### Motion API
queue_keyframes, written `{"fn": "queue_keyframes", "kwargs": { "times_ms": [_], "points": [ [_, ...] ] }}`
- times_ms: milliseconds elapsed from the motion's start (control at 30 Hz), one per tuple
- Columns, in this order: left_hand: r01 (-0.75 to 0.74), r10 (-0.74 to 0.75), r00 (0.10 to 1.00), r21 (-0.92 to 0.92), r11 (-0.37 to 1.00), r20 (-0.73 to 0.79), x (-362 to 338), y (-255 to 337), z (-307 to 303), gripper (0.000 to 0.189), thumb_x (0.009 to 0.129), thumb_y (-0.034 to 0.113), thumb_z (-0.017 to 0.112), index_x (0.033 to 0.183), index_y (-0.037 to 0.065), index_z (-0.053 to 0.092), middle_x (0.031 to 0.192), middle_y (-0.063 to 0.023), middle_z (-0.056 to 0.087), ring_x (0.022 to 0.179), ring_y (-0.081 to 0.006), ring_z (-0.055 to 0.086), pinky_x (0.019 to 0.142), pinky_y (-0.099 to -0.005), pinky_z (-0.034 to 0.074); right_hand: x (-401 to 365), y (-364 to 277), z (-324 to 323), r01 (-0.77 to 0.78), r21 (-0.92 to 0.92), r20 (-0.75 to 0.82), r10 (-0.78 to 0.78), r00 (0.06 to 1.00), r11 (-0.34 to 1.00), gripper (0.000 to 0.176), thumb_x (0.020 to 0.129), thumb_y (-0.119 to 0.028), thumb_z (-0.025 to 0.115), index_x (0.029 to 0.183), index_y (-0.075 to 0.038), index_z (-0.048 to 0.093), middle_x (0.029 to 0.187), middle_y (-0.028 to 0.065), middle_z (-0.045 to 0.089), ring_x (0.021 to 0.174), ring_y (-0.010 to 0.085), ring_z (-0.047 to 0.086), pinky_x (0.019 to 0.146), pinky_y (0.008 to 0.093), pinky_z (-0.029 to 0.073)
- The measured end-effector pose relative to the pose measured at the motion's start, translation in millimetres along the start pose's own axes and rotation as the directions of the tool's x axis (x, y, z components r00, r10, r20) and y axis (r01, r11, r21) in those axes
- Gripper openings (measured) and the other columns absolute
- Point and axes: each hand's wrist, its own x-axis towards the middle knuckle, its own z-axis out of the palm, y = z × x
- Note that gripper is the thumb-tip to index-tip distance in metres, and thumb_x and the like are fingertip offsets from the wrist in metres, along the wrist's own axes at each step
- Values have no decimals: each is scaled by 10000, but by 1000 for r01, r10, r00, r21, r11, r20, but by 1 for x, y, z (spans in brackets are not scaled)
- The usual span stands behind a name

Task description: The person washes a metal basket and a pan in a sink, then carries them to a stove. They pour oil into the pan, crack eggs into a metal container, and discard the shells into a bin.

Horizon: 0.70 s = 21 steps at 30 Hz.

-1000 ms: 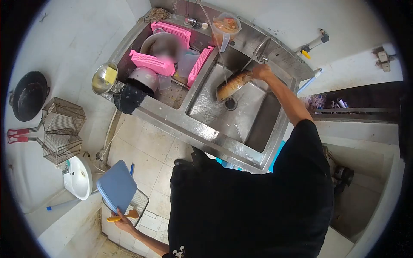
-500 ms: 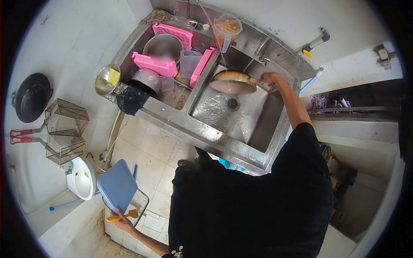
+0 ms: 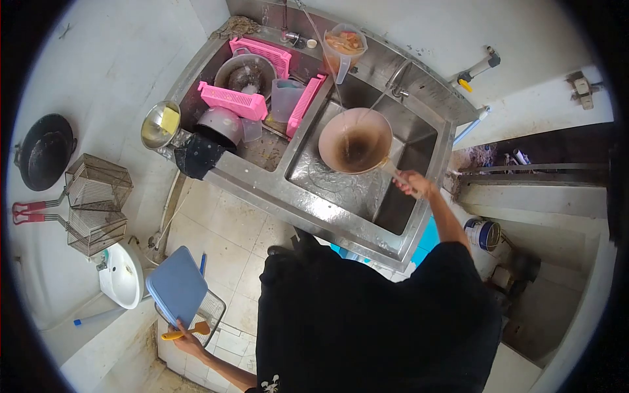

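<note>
My right hand [image 3: 413, 185] is closed round the handle of a frying pan [image 3: 363, 124], which is held over the right sink basin [image 3: 308, 171]. The pan's pale inside faces up, with a brown patch in the middle, and thin streams of water run into it. At lower left, my left hand [image 3: 187, 342] is closed on a spatula [image 3: 177, 335] with a yellow handle and an orange-brown head. Its fingers also touch the lower edge of a flat blue rectangular lid or board [image 3: 177, 286]. How firmly they grip that piece is hidden.
The left basin holds pink baskets [image 3: 232, 100], a large pot [image 3: 265, 67] and a smaller pot [image 3: 219, 124]. A jug of food pieces [image 3: 345, 44] stands on the back ledge. Fryer baskets [image 3: 98, 203] and a black pan [image 3: 44, 150] hang on the left wall, above a white washbasin [image 3: 124, 275].
My right hand has come down towards me, tipping the pan from edge-on to open side up under the water. My left hand stays about where it was.
</note>
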Motion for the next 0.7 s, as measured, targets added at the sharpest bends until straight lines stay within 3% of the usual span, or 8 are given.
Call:
{"fn": "queue_keyframes", "kwargs": {
  "times_ms": [133,333,367,467,500,600,633,700],
  "points": [
    [27,-27,1000,24,999,-3,6,11,-4,390,964,352,561,1048,-25,609,843,-173,638,724,-300,592,649,-401,463,-16,45,58,26,261,-94,-1,996,965,254,1003,-304,503,991,-50,513,684,-9,452,449,36,351,354,197,252],
    [-10,11,999,29,1000,-33,16,-6,-8,414,953,382,571,1048,-18,619,855,-167,640,750,-299,598,654,-401,463,-75,51,145,280,348,-139,-246,959,895,124,991,-214,525,1054,-113,491,662,-25,444,458,48,376,383,209,312],
    [9,-8,1000,51,999,-23,14,-4,-9,418,951,388,573,1050,-16,619,857,-167,639,755,-301,599,656,-402,464,-79,34,156,263,233,-194,-221,956,936,134,990,-192,521,1092,-110,491,651,-31,441,466,57,384,407,215,344],
    [34,-32,999,96,995,-17,25,1,-13,425,947,398,577,1051,-12,620,861,-169,636,764,-305,601,660,-405,463,-30,45,130,214,286,-197,-161,967,934,177,987,-181,522,1141,-101,488,670,-25,474,484,68,427,408,227,354],
    [39,-38,999,95,995,-21,25,2,-13,425,946,398,577,1048,-12,619,863,-170,635,764,-306,599,660,-406,461,-14,45,136,225,288,-274,-145,951,931,206,965,-226,574,1089,-78,503,624,-17,481,445,81,437,372,253,341],
    [16,-14,999,40,999,-38,28,19,-11,413,953,395,567,1035,-8,611,840,-159,615,743,-300,578,650,-405,449,-3,60,161,294,-6,-389,-273,880,956,229,928,-267,637,930,-71,518,547,-18,450,386,87,419,334,275,312],
    [-1,2,999,31,1000,-44,25,20,-11,413,954,395,565,1032,-9,608,832,-158,608,739,-297,572,648,-403,446,16,76,155,300,-14,-433,-276,858,954,249,904,-273,664,857,-88,505,485,-37,386,332,90,358,313,284,288],
    [-26,26,998,5,1000,-51,19,26,-17,423,954,402,563,1015,-16,596,812,-157,579,738,-285,555,651,-397,439,26,84,150,295,-13,-411,-274,870,956,233,901,-249,662,842,-85,507,481,-31,394,331,96,364,312,286,289]
  ]
}}
